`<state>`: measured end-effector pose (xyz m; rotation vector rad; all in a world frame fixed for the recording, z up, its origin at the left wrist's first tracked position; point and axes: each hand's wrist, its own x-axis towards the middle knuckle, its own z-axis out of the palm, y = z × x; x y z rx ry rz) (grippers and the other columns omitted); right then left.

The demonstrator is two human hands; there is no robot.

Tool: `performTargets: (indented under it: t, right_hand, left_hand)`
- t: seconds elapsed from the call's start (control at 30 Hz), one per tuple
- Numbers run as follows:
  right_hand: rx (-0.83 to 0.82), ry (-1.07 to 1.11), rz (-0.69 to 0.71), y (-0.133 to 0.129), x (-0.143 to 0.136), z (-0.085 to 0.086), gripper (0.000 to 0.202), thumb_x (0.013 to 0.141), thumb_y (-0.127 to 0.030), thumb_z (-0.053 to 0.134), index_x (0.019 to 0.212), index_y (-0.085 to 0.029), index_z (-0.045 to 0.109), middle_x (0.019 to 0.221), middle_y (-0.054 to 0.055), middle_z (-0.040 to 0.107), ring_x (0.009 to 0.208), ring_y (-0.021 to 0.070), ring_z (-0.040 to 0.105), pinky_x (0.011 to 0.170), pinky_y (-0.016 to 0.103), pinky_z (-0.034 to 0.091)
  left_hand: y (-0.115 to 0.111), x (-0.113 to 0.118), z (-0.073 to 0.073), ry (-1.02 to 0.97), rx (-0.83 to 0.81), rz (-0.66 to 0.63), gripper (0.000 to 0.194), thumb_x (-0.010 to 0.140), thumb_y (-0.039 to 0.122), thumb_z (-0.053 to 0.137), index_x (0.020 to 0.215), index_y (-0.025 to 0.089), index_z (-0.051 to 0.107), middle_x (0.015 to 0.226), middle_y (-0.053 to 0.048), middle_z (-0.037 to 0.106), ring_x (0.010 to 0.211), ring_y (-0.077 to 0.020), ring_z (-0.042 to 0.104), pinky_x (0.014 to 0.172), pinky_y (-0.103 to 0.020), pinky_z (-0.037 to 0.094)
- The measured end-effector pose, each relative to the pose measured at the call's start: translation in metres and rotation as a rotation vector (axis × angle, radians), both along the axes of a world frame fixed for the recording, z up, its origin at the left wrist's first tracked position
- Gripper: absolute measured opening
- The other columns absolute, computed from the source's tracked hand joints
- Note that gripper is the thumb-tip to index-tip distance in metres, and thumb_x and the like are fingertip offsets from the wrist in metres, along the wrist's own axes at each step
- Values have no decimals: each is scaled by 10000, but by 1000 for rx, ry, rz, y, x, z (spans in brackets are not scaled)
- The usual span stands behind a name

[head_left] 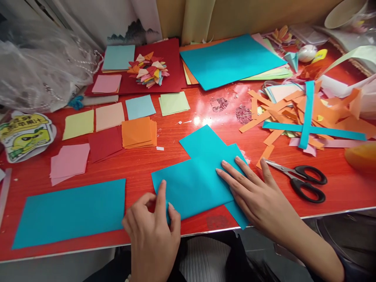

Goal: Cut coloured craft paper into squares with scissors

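Observation:
A blue paper sheet (pixel 188 188) lies in front of me on the red table. Its left edge is under my left hand (pixel 155 231), where the index finger is stretched out, the thumb stands apart and the other fingers curl in. My right hand (pixel 252 188) rests flat on the sheet's right end with fingers spread. Other blue paper (pixel 205 143) sticks out above and below this sheet; whether it is one piece or several is hidden. To the left is a separate blue rectangle (pixel 73 211). Scissors (pixel 296 174) with black handles lie beside my right hand.
Small square paper stacks, such as orange (pixel 136 133) and pink (pixel 70 160), sit at left. A folded paper ring (pixel 149 69) lies on red sheets behind. Large sheets (pixel 232 58) are stacked at the back. Orange scraps (pixel 282 109) and blue strips (pixel 331 131) pile up at right.

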<state>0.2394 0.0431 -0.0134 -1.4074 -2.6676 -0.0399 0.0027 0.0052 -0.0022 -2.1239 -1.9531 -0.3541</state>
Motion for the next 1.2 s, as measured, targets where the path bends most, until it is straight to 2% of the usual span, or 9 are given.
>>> performTargets:
  t: [0.07,0.13,0.23,0.3,0.47,0.73,0.9,1.03,1.2]
  right_hand:
    - [-19,8,-10,0,-1,0,464,958,-203,351,1419,-203,403,1501,18,346,1396,326,278,1106,617,168]
    - [-32,22,-29,0,-2,0,454,966,-222,342,1414,-210,415,1498,8,349,1393,320,287,1108,611,180]
    - [-25,37,-48,0,-4,0,432,977,-243,325,1389,-217,452,1483,0,372,1384,316,309,1112,622,153]
    - [-7,39,-47,0,-5,1,423,979,-249,327,1374,-216,472,1474,2,383,1379,320,316,1112,636,120]
    - [13,29,-38,1,-6,0,422,980,-252,329,1371,-203,479,1469,16,390,1363,338,338,1094,666,116]
    - [7,10,-43,-3,-3,1,437,980,-247,327,1394,-196,458,1474,27,385,1367,352,326,1089,658,179]
    - [-27,21,-72,-2,0,-2,444,987,-259,317,1417,-211,415,1500,19,342,1390,322,294,1100,659,151]
    - [100,59,-135,-13,-22,12,446,987,-226,296,1403,-132,427,1481,108,370,1402,283,284,1133,626,71]
    - [174,135,230,-47,-65,14,431,982,-401,333,1296,-209,557,1450,11,434,1417,178,260,1197,464,-13]
  left_hand:
    - [-3,7,0,34,29,-11,434,838,187,565,1266,114,566,1251,-229,514,1167,-383,476,889,-605,412]
    - [-7,19,-4,30,7,-209,460,845,202,564,1299,134,541,1373,-195,479,1282,-391,420,983,-647,358]
    - [-13,46,-12,20,-39,-547,474,867,223,535,1310,57,517,1375,-183,503,1312,-339,428,1073,-521,369]
    - [-14,63,-16,29,7,-614,464,873,227,526,1274,-7,531,1330,-193,546,1294,-314,457,1116,-439,340]
    - [-6,72,-7,53,107,-587,403,926,286,489,1192,2,592,1221,-149,637,1186,-247,571,1108,-375,339]
    - [-13,31,15,179,165,-564,386,959,301,431,1105,-3,620,1117,-155,685,1056,-225,655,943,-332,481]
    - [-35,-9,11,499,147,-468,502,899,346,536,1181,-67,570,1128,-237,656,1016,-297,669,822,-372,565]
    - [-44,-20,2,536,113,-430,595,868,379,579,1224,-96,533,1181,-272,613,1068,-339,635,843,-405,582]
    - [-43,-9,0,580,158,-427,647,898,410,513,1178,-173,523,1143,-326,608,1038,-379,637,812,-404,593]
